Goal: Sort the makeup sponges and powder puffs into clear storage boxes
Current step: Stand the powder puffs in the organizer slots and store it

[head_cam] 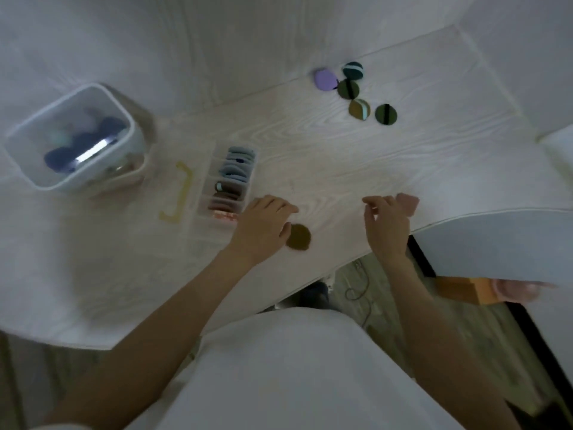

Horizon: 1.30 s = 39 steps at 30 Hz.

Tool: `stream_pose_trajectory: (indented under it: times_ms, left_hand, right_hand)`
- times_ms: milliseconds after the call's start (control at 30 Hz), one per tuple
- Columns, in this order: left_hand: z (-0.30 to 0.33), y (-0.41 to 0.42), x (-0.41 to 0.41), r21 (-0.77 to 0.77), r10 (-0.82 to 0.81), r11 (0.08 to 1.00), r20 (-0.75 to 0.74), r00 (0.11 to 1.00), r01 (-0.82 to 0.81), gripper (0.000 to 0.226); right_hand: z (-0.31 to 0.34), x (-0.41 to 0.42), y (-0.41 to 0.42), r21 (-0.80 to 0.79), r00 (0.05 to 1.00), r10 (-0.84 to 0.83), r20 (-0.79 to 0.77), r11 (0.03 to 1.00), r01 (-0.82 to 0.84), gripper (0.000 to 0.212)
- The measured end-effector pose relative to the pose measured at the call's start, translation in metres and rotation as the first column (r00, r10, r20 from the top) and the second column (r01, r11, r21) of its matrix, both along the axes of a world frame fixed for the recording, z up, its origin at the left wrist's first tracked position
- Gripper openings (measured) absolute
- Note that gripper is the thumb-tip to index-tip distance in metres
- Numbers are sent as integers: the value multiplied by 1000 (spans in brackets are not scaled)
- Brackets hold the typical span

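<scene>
My left hand (263,221) hovers low over the white table (341,156), fingers relaxed, its thumb touching the edge of a flat brown puff (300,238). Just left of it stands a clear divided box (229,181) with blue, brown and pink puffs upright in its slots. My right hand (386,226) is near the table's front edge, fingers loosely curled with nothing between them. A pink sponge (408,202) lies just past its far side. Far back lie a purple puff (325,79), a teal one (353,70) and several olive or brown ones (348,89).
A larger clear tub (71,138) with dark sponges stands at the far left. A yellow handle-shaped piece (178,193) lies between the tub and the divided box. The table's edge runs diagonally below my hands; an orange wooden block (465,288) sits below it at the right.
</scene>
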<state>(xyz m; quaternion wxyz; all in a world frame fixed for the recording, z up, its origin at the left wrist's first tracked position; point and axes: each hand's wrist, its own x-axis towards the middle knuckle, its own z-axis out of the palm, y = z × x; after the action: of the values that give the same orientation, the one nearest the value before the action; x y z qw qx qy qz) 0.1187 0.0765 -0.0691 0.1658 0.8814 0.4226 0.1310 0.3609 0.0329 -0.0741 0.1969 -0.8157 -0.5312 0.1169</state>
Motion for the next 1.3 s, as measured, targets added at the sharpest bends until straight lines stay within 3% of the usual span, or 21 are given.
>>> stream_pose_trajectory:
  times_ms: [67,200,333,400,533,633,733,867,1000,1167,1300]
  left_hand:
    - [-5,-3,26,-95,-7,995,-118,993,-4,37]
    - [-20,-10,50,-227,20,968,-354,935,-106,57]
    - [-29,-15,48,-253,94,952,-296,951,-173,54]
    - [-32,-16,47,-255,144,942,-272,951,-216,50]
    - [-33,-17,48,-237,191,941,-212,958,-240,46]
    - [-34,-18,50,-244,204,938,-183,962,-246,40]
    - [-28,-19,47,-210,210,953,-58,976,-218,33]
    - [-6,-25,8,30,339,938,122,933,-345,20]
    - [-2,-27,-52,98,535,841,6,845,-533,23]
    - [-3,-12,-80,98,502,865,-150,852,-492,31]
    - [-6,-9,-82,165,508,860,-207,836,-482,33]
  right_hand:
    - [-7,37,-4,-184,994,-105,39,977,110,32]
    - [-19,81,3,-393,992,-61,109,914,99,49]
    - [-28,92,12,-234,999,45,-14,971,-47,42]
    - [-28,95,17,-183,997,16,-73,983,-30,40]
    - [-28,102,26,-231,974,-113,-196,971,67,52]
    - [-25,103,31,-271,960,-169,-224,957,105,40]
    - [-19,85,32,-160,982,-36,-186,987,6,22]
    - [-4,22,29,61,948,260,-182,965,-253,15]
    - [21,-50,34,138,780,392,-487,917,-375,15]
    - [33,-117,52,159,675,446,-588,882,-443,7]
    - [32,-142,60,163,678,443,-586,884,-437,11]
